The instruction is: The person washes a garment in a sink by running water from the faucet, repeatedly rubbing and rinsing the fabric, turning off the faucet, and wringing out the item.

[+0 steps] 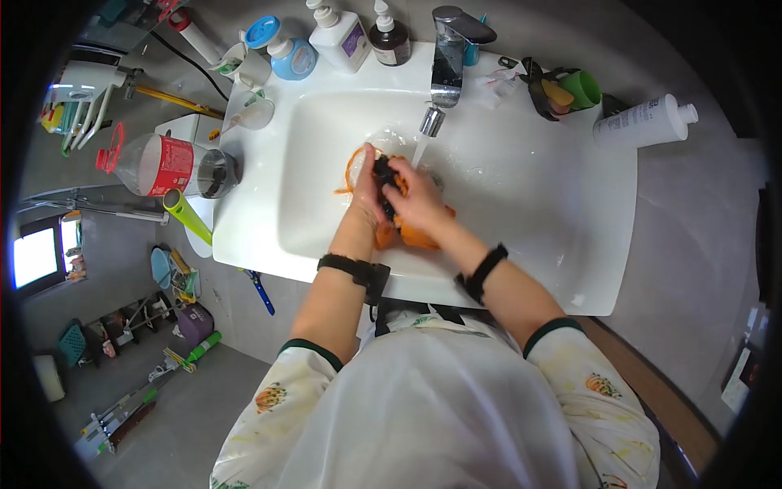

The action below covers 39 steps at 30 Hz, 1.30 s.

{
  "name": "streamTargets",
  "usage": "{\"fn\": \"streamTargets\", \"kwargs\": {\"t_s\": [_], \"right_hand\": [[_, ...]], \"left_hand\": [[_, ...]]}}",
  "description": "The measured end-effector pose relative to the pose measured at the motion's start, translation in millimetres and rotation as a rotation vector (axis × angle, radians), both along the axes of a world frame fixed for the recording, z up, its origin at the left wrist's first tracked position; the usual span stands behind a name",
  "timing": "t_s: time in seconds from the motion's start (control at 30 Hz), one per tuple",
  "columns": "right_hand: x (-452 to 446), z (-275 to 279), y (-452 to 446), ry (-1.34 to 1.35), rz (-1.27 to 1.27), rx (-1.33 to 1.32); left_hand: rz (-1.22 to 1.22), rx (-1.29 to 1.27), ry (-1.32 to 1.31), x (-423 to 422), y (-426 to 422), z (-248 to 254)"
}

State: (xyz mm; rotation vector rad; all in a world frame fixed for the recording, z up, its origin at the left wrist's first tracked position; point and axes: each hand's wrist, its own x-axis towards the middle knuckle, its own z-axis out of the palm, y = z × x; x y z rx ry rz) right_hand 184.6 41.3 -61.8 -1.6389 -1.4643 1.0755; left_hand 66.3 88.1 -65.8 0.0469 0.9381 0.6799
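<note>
In the white sink (521, 204), my two hands press together around a dark, wet item (385, 183) that looks like cloth. My left hand (368, 186) lies along its left side, fingers pointing up toward the faucet. From the right, my right hand (417, 196) grips it with bent fingers. Orange material (419, 236) with a thin strap lies under and around both hands, partly hidden by them. Water runs from the chrome faucet (447, 69) just beside my right hand.
Along the back rim stand a blue pump bottle (293, 59), a white one (342, 41) and a dark one (389, 41). A green cup (580, 88) and white bottle (648, 122) are at the right. A large plastic bottle (173, 165) lies left.
</note>
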Motion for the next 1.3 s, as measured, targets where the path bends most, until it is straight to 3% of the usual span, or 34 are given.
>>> {"fn": "streamTargets", "kwargs": {"t_s": [0.07,0.17,0.37,0.43,0.47,0.53,0.57,0.63,0.67,0.73,0.8,0.83,0.87,0.93,0.97,1.0,1.03,1.1,1.13,1.17,1.2,1.23,1.27,1.3], "right_hand": [[-17.1,48.5,-29.2,-0.146,0.036,0.240],[-25.4,71.8,-34.5,-0.218,0.051,0.301],[-4.8,51.2,22.9,-0.231,-0.045,0.172],[15.9,49.5,40.9,-0.266,-0.045,0.011],[33.7,34.7,50.5,-0.447,-0.003,-0.134],[56.8,40.4,50.0,-0.407,0.044,-0.035],[66.8,41.3,48.6,-0.421,0.079,0.009],[97.8,30.7,52.0,-0.329,0.071,-0.026],[130.4,15.9,59.9,-0.348,0.157,-0.049],[146.0,-2.1,65.8,-0.366,0.249,-0.064],[138.4,-20.4,51.1,-0.678,-0.108,-0.061],[111.8,-29.7,42.1,-0.564,-0.070,-0.110],[88.2,-63.6,32.8,-0.518,0.140,-0.002],[31.3,-34.3,-9.5,-0.975,0.462,-0.007],[37.7,-37.8,-7.7,-0.971,0.460,-0.009],[51.0,-44.6,-1.8,-0.886,0.543,0.014],[62.8,-52.4,6.1,-0.801,0.626,0.044],[64.4,-68.8,20.9,-0.749,0.470,0.068],[55.8,-73.1,28.8,-0.598,0.241,-0.034],[48.5,-76.5,35.1,-0.446,0.012,-0.128],[39.7,-73.3,34.0,-0.172,-0.042,0.019],[24.2,-62.2,27.9,-0.137,-0.031,0.044],[11.5,-27.3,11.8,-0.197,0.020,-0.001],[3.9,-2.4,-3.9,-0.076,0.098,0.119]], "left_hand": [[0.002,0.085,-0.336,-2.2,-3.3,8.9],[0.120,0.186,-0.366,8.2,-20.6,12.7],[0.233,0.475,0.162,20.1,-22.4,-27.1],[0.159,0.171,0.349,31.7,-26.2,40.5],[0.077,0.227,0.374,30.3,-31.7,55.7],[0.037,0.242,0.560,28.1,-41.0,77.2],[0.069,0.265,0.627,24.9,-41.7,75.2],[0.001,0.548,0.929,-23.8,-34.3,4.2],[0.033,0.612,1.029,-39.8,-30.2,6.9],[-0.143,0.374,1.195,-51.3,-25.1,29.6],[-0.427,0.282,1.336,-39.2,-22.1,32.5],[-0.635,0.274,1.386,-31.3,-20.8,22.9],[-0.795,0.314,1.417,-14.3,-23.8,25.5],[-1.225,0.451,1.511,8.3,-29.2,7.4],[-1.444,0.487,1.514,12.1,-28.6,1.6],[-1.450,0.488,1.516,10.4,-26.0,-1.7],[-1.344,0.456,1.488,7.1,-20.4,-4.8],[-1.241,0.433,1.465,-2.7,-5.7,-27.2],[-0.755,0.305,1.046,-4.1,0.5,-32.8],[-0.380,0.229,0.785,2.5,-0.9,-39.9],[-0.020,0.149,0.506,14.5,-1.6,-22.5],[-0.025,0.155,0.495,15.6,1.4,-22.4],[0.036,0.126,0.253,11.8,5.8,-23.8],[0.100,0.088,0.015,6.5,6.4,-25.6]]}}
